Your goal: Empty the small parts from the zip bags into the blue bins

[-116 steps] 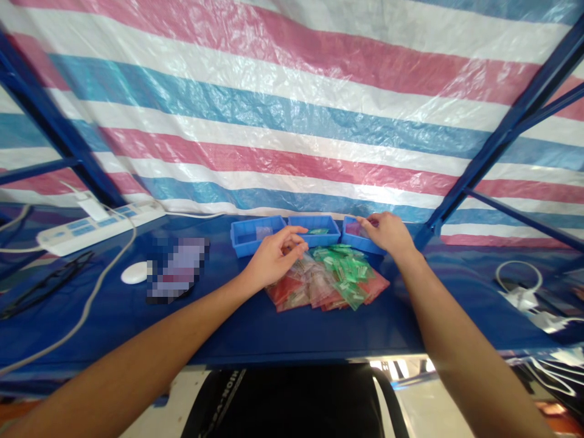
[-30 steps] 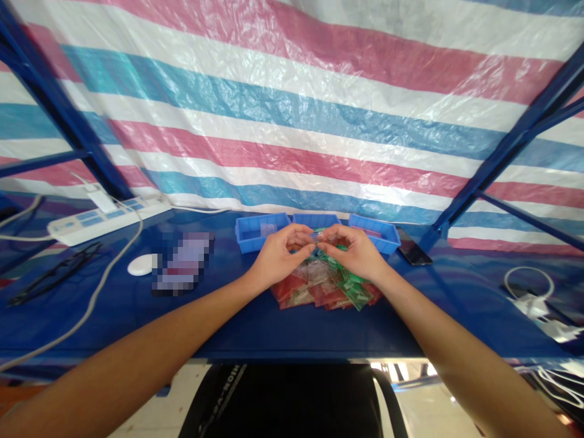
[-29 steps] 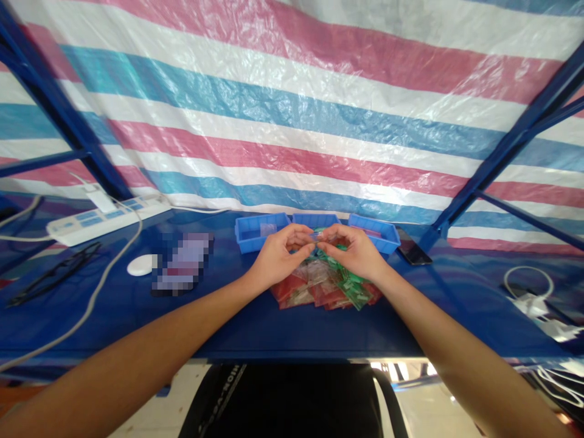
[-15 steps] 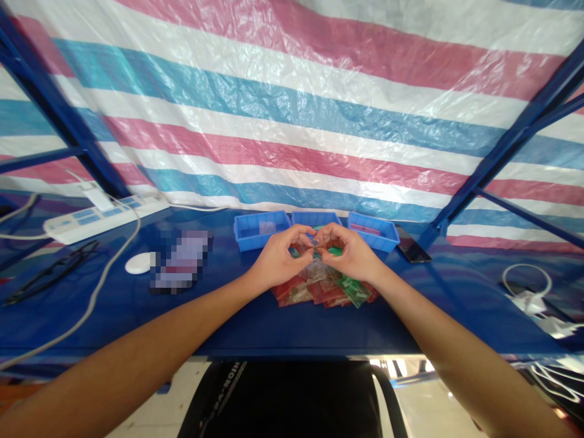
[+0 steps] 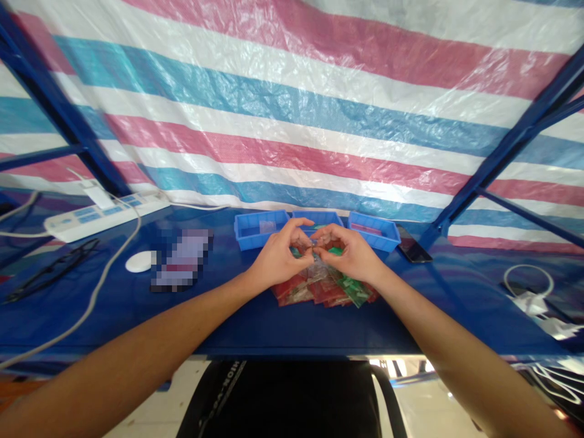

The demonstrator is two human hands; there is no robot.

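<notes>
Plastic bags lie in a flat, messy pile on the blue table, just under both hands. Some bags are red, some are clear and some are green. The left hand is over the left side of the pile, and the right hand is over the right side. Their fingertips almost meet above the back of the pile. Both hands pinch a small clear thing there, too tiny to tell what it is. One left finger sticks out, away from the thumb.

Behind the pile, to its left, is a left box, blue, with a clear bag in it. Straight behind the pile is a middle box, partly hidden by the hands, with a bit of green inside. Behind the pile, to its right, is a right box with something red inside. Farther right of the pile lies a black phone. Well left of the pile is a white power strip.
</notes>
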